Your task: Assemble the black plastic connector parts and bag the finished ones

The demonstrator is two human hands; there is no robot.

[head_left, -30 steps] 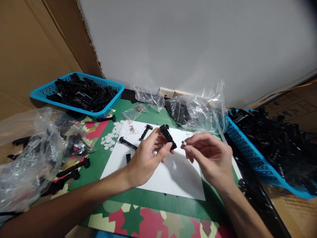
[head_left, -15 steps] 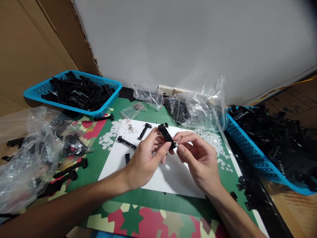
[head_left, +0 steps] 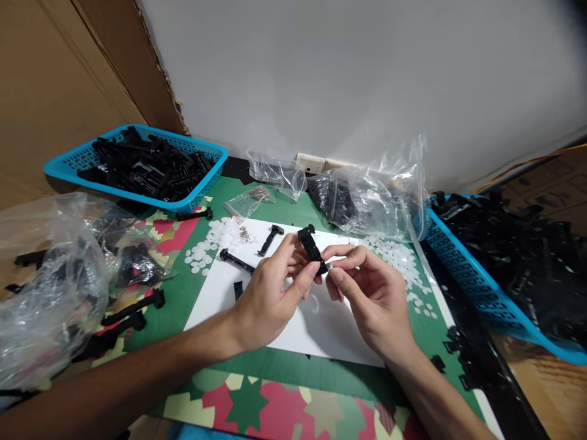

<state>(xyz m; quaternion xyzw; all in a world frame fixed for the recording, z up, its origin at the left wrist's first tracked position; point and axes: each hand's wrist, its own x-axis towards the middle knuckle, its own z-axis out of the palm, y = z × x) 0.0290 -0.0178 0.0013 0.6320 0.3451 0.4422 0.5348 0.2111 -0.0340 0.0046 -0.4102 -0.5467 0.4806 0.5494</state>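
My left hand [head_left: 270, 293] is closed on a long black plastic part [head_left: 312, 249], holding it tilted above the white sheet [head_left: 293, 333]. At the part's lower end, my right hand [head_left: 371, 287] pinches a small whitish piece [head_left: 329, 267]; its exact kind is too small to make out. Thumb and forefinger are pressed together around it, close against the black part. Left of my hands, more black plastic parts lie on the sheet: one with a crosspiece [head_left: 270, 240], a longer one [head_left: 236, 260] and a short one [head_left: 238, 289]. A small heap of tiny metal pieces [head_left: 246, 234] lies behind them.
Blue baskets of black parts stand at the back left [head_left: 183, 201] and on the right [head_left: 477, 287]. White discs lie in a left pile [head_left: 199, 255] and a right pile [head_left: 398, 263]. Clear plastic bags [head_left: 371, 205] line the back; another [head_left: 68, 275] sits at the left.
Both hands keep their grip on the black part and the small whitish piece, which have shifted very slightly. The whole view has moved a little.
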